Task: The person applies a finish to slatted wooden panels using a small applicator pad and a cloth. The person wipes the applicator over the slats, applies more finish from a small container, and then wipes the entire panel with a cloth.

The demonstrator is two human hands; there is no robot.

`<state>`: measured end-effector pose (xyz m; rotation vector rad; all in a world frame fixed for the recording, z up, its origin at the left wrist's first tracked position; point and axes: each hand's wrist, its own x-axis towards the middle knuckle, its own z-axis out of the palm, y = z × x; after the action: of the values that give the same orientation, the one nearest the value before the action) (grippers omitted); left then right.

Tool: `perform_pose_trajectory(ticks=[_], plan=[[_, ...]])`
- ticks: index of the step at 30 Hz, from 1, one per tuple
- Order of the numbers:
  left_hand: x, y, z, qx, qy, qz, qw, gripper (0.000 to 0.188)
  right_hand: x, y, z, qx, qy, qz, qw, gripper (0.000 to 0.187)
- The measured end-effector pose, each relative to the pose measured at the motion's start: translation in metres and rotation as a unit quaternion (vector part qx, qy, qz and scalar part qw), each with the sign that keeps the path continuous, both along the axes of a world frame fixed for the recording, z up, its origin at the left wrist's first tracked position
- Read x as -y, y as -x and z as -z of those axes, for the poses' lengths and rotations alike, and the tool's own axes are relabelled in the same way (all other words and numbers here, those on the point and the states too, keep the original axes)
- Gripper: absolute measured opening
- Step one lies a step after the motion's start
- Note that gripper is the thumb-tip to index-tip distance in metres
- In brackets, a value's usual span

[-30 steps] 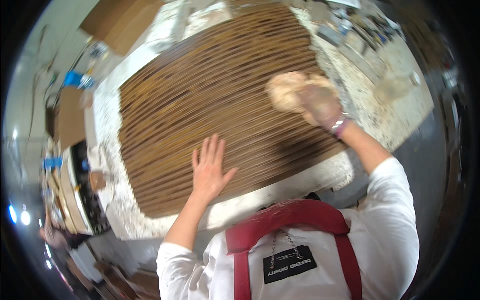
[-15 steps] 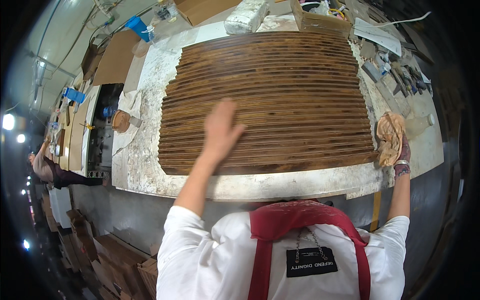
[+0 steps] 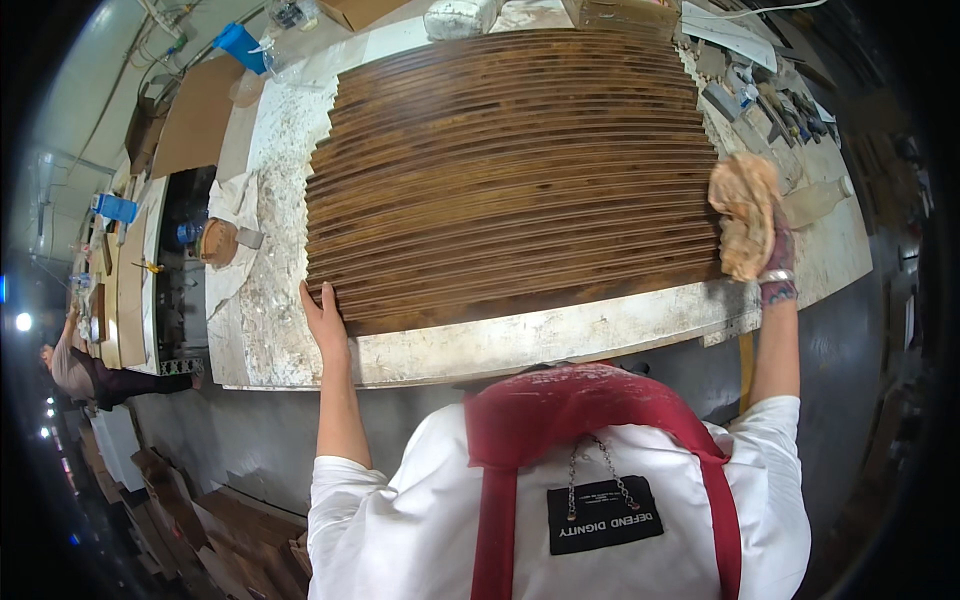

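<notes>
Long brown-stained wooden strips (image 3: 510, 180) lie side by side across a white, stain-marked worktable (image 3: 265, 340). Their ends make uneven edges at left and right. My left hand (image 3: 325, 315) rests at the near left corner of the strips, thumb and fingers apart, touching their ends. At the right ends, my right hand (image 3: 780, 250) is closed on a crumpled tan rag (image 3: 745, 215) with brown stains. The rag hides most of its fingers and covers some strip ends.
Left of the strips, a brown tub (image 3: 217, 242) stands on paper. A clear bottle (image 3: 818, 203) lies at right, near several tools (image 3: 775, 110). A white wrapped bundle (image 3: 458, 18) and a cardboard box (image 3: 625, 15) sit at the back. Another person (image 3: 75, 365) is far left.
My left hand has moved from above the middle of the strips to their near left corner. The right hand still holds the rag, now closer against the right ends. The view has shifted.
</notes>
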<state>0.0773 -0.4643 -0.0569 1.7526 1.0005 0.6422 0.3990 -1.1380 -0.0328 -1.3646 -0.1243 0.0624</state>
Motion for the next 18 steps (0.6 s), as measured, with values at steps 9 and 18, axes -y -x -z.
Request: perform_pose_trajectory(ticks=[9,18], plan=[[-0.031,-0.080,-0.044,-0.084,-0.372,0.182,0.906,0.053,-0.272,-0.007,-0.037,0.294,0.400,-0.018,0.868,0.034],[-0.069,-0.291,-0.005,-0.251,-0.436,0.231,0.833,0.050,-0.527,-0.018,-0.039,0.425,0.557,-0.202,0.684,0.019]])
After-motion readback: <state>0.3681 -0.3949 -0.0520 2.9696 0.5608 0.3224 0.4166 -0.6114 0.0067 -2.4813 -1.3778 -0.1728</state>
